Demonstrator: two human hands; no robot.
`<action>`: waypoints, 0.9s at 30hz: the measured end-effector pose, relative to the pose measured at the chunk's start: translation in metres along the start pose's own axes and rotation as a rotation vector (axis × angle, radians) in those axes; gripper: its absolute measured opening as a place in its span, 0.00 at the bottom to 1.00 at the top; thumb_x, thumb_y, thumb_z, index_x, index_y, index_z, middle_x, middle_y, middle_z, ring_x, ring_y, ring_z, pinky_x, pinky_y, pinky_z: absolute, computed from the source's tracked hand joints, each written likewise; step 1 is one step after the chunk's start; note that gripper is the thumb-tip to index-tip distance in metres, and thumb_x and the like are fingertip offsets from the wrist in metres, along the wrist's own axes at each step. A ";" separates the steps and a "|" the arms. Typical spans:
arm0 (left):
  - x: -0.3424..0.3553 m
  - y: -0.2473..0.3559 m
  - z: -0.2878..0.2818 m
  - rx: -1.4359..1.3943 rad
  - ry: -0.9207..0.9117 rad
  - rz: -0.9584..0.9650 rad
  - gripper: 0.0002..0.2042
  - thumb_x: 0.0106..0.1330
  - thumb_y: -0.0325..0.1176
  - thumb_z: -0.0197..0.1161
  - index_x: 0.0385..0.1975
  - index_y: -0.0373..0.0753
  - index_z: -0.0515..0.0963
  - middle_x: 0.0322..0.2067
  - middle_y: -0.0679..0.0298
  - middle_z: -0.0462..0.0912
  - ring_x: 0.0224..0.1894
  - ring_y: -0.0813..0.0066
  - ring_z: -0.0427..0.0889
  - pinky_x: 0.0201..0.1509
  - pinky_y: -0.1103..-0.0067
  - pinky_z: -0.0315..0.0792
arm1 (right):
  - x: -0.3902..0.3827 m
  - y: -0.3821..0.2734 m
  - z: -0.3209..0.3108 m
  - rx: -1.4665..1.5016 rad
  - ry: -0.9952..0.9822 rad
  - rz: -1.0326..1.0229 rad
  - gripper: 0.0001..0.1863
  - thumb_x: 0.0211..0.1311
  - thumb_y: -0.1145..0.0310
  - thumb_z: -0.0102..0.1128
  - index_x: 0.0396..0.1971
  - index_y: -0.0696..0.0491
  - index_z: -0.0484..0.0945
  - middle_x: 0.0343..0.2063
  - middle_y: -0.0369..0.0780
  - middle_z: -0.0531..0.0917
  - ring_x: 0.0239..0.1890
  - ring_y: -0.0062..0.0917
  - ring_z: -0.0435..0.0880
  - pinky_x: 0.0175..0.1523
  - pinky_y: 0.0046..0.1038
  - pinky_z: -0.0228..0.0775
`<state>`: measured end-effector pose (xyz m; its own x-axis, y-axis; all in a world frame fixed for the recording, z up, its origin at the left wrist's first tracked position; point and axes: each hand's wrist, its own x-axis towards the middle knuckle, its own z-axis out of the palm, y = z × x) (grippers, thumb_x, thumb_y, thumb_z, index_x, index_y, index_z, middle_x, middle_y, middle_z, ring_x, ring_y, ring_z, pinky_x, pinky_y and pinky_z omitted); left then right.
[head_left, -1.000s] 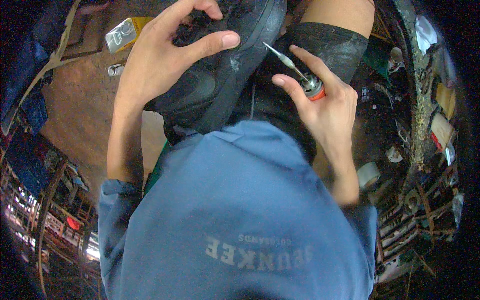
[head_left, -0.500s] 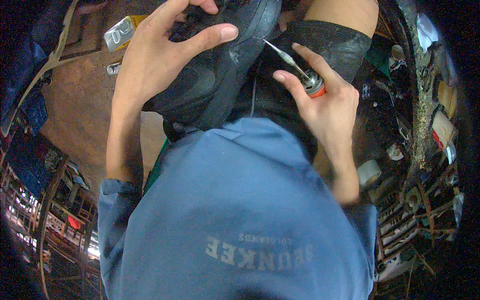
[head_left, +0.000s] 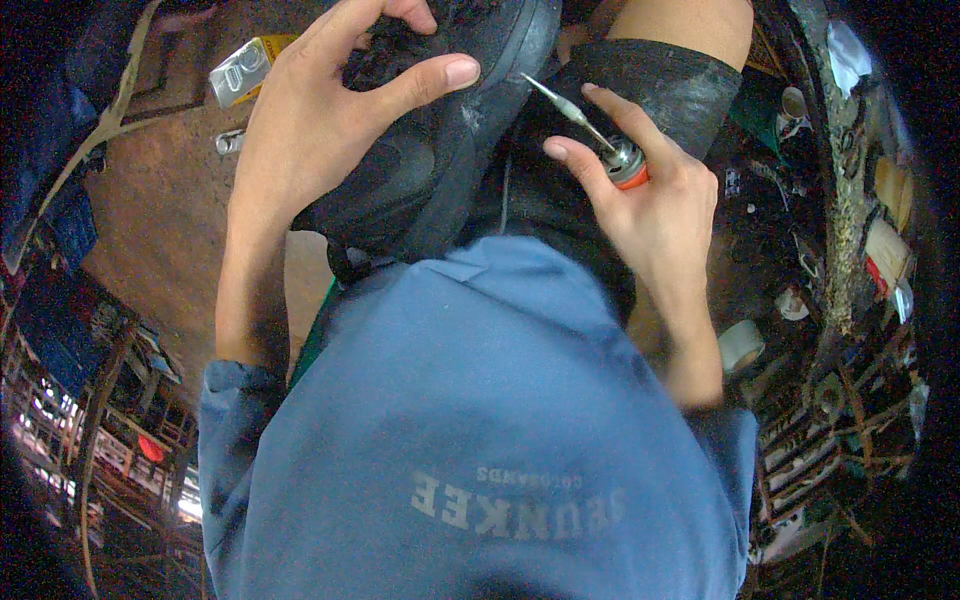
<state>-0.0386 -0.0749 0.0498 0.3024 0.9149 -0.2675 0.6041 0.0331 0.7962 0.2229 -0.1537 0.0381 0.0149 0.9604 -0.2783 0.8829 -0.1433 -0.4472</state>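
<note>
My left hand [head_left: 325, 130] grips a black shoe [head_left: 430, 170] from above, thumb stretched across its upper, sole edge turned to the right. My right hand [head_left: 650, 205] holds an awl [head_left: 590, 130] with a red handle and a thin metal shaft. Its tip points up-left at the shoe's sole edge, close to it or touching; I cannot tell which. The shoe rests over my lap, above my blue shirt [head_left: 480, 420] and against dark shorts [head_left: 650, 80].
A flattened silver can [head_left: 240, 70] and a small metal piece [head_left: 228, 142] lie on the brown floor at upper left. A roll of tape [head_left: 740, 345] and cluttered small tools and containers [head_left: 850, 230] crowd the right side. Shelving shows at lower left.
The awl's tip has stayed near the sole edge, shifting slightly up. My left hand has adjusted its hold, sliding a little higher on the shoe.
</note>
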 end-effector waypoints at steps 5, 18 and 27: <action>0.006 -0.017 0.008 0.059 0.043 0.120 0.18 0.72 0.48 0.73 0.48 0.41 0.84 0.43 0.61 0.87 0.49 0.58 0.88 0.55 0.67 0.80 | 0.000 0.000 -0.011 -0.053 -0.026 -0.052 0.32 0.61 0.43 0.82 0.59 0.45 0.89 0.39 0.46 0.95 0.43 0.43 0.96 0.51 0.38 0.86; 0.028 -0.020 -0.017 -0.289 -0.104 -0.163 0.36 0.84 0.67 0.45 0.70 0.38 0.75 0.59 0.56 0.83 0.64 0.67 0.79 0.69 0.73 0.69 | 0.051 -0.026 -0.017 1.239 -0.263 0.256 0.36 0.71 0.53 0.71 0.70 0.61 0.79 0.63 0.49 0.87 0.20 0.23 0.84 0.29 0.25 0.77; 0.072 -0.007 0.003 -0.581 -0.384 -0.309 0.42 0.81 0.73 0.47 0.68 0.36 0.78 0.60 0.58 0.83 0.64 0.70 0.78 0.72 0.72 0.68 | 0.035 -0.022 -0.036 1.194 -0.312 0.084 0.30 0.68 0.60 0.78 0.67 0.55 0.84 0.50 0.39 0.92 0.29 0.14 0.83 0.37 0.20 0.75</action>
<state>-0.0189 -0.0104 0.0237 0.4823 0.6288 -0.6099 0.2500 0.5685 0.7838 0.2209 -0.1086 0.0684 -0.2062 0.8633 -0.4607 -0.0993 -0.4869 -0.8678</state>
